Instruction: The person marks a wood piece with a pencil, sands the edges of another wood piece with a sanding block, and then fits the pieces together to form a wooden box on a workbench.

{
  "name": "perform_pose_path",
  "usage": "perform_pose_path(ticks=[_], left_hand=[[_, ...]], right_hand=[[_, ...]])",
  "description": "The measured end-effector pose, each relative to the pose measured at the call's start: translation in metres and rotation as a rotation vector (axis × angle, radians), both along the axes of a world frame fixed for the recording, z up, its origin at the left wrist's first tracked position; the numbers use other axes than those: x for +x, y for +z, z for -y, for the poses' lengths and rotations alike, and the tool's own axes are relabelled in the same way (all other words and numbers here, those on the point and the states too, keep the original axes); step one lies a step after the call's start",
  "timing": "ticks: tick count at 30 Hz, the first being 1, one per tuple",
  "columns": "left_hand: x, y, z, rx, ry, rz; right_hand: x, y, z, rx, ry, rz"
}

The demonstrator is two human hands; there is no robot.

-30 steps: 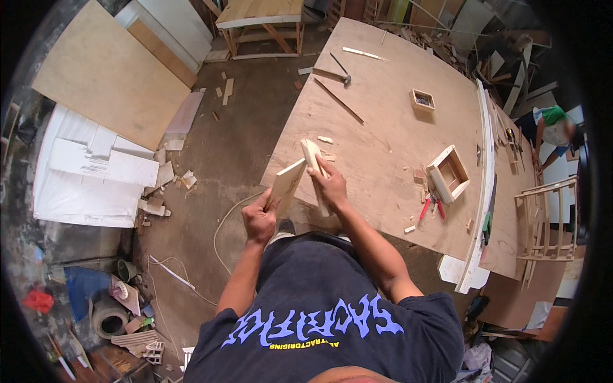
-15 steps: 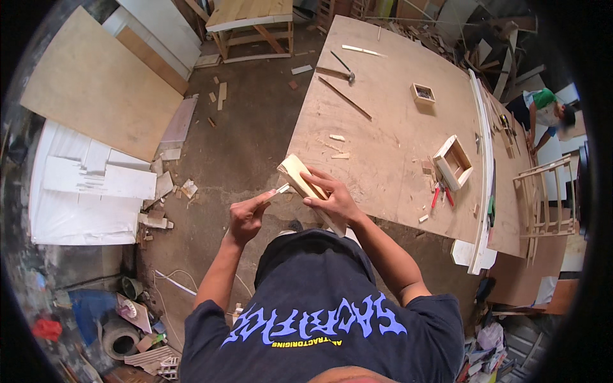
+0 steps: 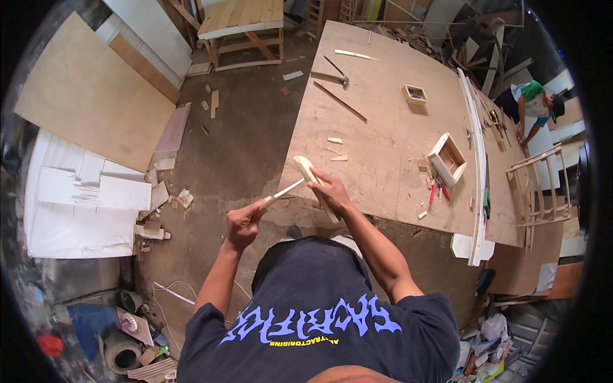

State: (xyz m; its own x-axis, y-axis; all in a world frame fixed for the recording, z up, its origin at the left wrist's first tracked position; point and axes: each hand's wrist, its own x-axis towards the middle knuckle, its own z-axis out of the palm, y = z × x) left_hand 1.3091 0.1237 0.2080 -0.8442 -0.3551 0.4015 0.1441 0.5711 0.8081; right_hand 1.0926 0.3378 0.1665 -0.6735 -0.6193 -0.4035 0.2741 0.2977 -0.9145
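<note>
My left hand (image 3: pixel 244 225) is closed round a thin pale wooden stick (image 3: pixel 285 190), which points up and to the right. The far end of the stick comes close to the wooden piece in my other hand; I cannot tell whether they touch. My right hand (image 3: pixel 331 193) grips a pale, narrow wooden piece (image 3: pixel 303 165), its upper end sticking out beyond the fingers and its lower part showing below the palm. Both hands are raised in front of my body, by the near left corner of a large plywood-topped table (image 3: pixel 377 153).
On the table lie a hammer (image 3: pixel 345 81), a dark strip (image 3: pixel 341 102), a small box (image 3: pixel 415 94), a larger open wooden box (image 3: pixel 447 159), red-handled pliers (image 3: pixel 439 191) and wood scraps. A long white strip (image 3: pixel 476 172) runs along its right side. Another person (image 3: pixel 529 105) bends over at the far right.
The wooden piece in my right hand has turned and now shows a narrower side. More of the stick extends out of my left hand. The whole view has shifted slightly.
</note>
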Motion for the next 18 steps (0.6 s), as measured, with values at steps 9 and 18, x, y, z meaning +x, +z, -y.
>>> perform_pose_path(ticks=[9,18], left_hand=[[0.006,0.004,-0.006,-0.04,-0.058,0.048],[0.01,0.014,-0.007,-0.057,-0.061,0.056]], right_hand=[[0.013,0.016,0.003,0.045,0.115,0.035],[0.02,0.027,0.015,0.041,0.094,0.027]])
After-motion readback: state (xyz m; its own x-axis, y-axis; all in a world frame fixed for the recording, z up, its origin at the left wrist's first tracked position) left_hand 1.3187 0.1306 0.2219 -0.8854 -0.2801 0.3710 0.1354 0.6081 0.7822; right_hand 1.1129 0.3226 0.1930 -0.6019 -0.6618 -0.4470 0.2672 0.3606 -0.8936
